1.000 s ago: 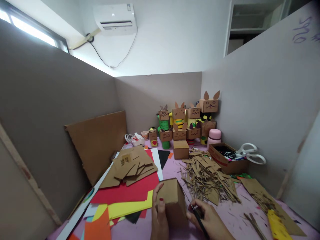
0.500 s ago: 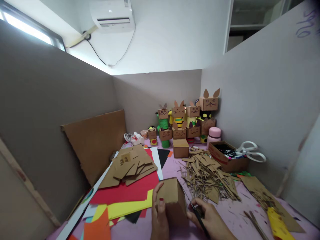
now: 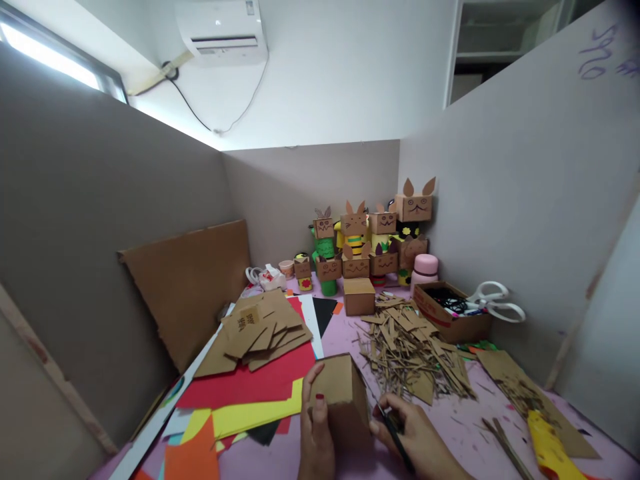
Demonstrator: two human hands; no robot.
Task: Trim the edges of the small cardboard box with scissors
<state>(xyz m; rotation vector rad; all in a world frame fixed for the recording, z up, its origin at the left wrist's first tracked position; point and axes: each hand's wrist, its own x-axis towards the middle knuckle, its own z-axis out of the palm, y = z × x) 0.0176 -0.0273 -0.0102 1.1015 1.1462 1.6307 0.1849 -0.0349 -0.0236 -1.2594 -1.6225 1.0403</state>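
Observation:
At the near edge of the table, my left hand (image 3: 317,427) is wrapped round the left side of a small brown cardboard box (image 3: 334,379), its thumb on the near face. The box is held tilted. In my right hand (image 3: 417,430) is a slim tool with a black handle (image 3: 394,437) and a thin metal blade. The blade lies along the box's right edge, close to the cardboard or touching it; I cannot tell whether it is a knife or scissors. My right fingertips are beside the box's lower right side.
Cardboard scraps (image 3: 417,353) heap at the right, cardboard pieces (image 3: 267,327) on coloured paper at the left. A closed cardboard box (image 3: 359,297) stands before box-headed figures (image 3: 355,223). White-handled scissors (image 3: 497,303) rest in an open box (image 3: 453,325). A yellow tube (image 3: 550,447) lies at right.
The view has shifted slightly. Both hands keep hold of the box and the black-handled tool, and the blade stays along the box's right edge with barely any movement.

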